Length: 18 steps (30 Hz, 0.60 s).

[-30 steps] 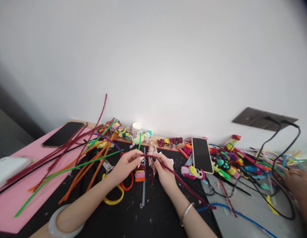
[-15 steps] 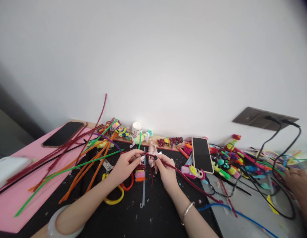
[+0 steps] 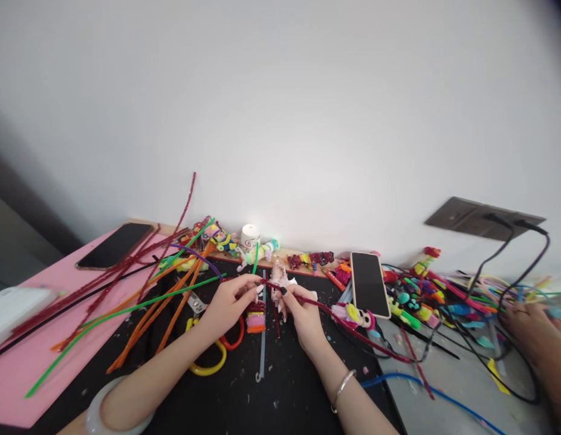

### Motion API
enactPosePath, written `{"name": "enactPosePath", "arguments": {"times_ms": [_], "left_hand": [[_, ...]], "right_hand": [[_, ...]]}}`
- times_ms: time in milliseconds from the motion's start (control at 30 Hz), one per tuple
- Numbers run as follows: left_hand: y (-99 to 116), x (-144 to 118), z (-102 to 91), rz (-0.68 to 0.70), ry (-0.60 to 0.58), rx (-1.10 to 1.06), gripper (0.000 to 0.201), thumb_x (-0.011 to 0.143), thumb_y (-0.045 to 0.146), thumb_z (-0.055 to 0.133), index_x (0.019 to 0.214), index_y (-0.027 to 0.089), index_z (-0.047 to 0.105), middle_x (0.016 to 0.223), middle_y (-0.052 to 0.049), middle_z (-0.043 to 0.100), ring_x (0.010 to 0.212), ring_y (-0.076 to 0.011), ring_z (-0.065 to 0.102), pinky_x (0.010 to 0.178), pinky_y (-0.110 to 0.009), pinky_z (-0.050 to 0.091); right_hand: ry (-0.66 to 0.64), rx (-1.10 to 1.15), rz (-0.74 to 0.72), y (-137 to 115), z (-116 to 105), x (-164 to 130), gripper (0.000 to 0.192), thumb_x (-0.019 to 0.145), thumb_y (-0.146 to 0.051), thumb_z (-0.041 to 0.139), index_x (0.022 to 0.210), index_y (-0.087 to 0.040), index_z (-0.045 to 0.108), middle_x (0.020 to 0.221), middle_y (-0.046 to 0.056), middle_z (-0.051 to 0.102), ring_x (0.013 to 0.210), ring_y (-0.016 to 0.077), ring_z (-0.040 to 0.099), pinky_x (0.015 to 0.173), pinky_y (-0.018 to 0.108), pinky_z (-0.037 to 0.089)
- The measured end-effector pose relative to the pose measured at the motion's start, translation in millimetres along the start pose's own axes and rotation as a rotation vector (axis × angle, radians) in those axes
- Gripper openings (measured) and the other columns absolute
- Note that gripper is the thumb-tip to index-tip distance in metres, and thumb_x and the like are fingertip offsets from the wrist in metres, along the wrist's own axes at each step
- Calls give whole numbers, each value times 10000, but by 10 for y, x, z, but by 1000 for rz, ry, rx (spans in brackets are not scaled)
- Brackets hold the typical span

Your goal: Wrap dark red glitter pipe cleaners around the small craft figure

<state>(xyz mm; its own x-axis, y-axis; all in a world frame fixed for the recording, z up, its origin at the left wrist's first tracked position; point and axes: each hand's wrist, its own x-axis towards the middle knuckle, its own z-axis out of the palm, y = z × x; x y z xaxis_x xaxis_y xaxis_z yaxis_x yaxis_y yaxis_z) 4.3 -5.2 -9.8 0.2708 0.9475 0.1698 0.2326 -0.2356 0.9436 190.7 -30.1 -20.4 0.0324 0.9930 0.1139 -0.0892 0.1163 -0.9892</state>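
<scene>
A dark red glittery pipe cleaner (image 3: 353, 331) runs between my hands and trails off to the right. My left hand (image 3: 235, 300) pinches it near one end, thumb against the fingers. A short way along, my right hand (image 3: 303, 311), with a dark thumbnail, is closed on the same pipe cleaner. Just below my left hand lies a small striped pipe-cleaner piece (image 3: 256, 321) in yellow, pink and orange. Scissors (image 3: 208, 365) with yellow and red handles lie partly under my left forearm. A thin translucent stick (image 3: 263, 350) lies between my forearms.
Loose pipe cleaners (image 3: 139, 305) spread over the pink board (image 3: 40, 377) at left, beside a dark phone (image 3: 115, 246). Another phone (image 3: 370, 284) leans at right. Finished figures and a white tub (image 3: 250, 235) line the wall. Another person's hand (image 3: 534, 326) is among pipe cleaners and black cables.
My hands stay almost in place, still pinching the pipe cleaner. Its trailing end has swung slightly right. The other person's hand at far right has moved a little to the left.
</scene>
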Motion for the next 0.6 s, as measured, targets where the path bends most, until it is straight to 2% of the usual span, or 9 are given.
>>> {"name": "enactPosePath", "arguments": {"times_ms": [600], "left_hand": [[29, -6, -1, -22, -6, -11, 261, 862, 341, 567, 979, 155, 708, 676, -2, 650, 617, -169, 595, 613, -273, 481]], "right_hand": [[-10, 22, 23, 0, -3, -11, 332, 851, -449, 685, 663, -175, 685, 523, -28, 565, 441, 98, 433, 435, 223, 324]]}}
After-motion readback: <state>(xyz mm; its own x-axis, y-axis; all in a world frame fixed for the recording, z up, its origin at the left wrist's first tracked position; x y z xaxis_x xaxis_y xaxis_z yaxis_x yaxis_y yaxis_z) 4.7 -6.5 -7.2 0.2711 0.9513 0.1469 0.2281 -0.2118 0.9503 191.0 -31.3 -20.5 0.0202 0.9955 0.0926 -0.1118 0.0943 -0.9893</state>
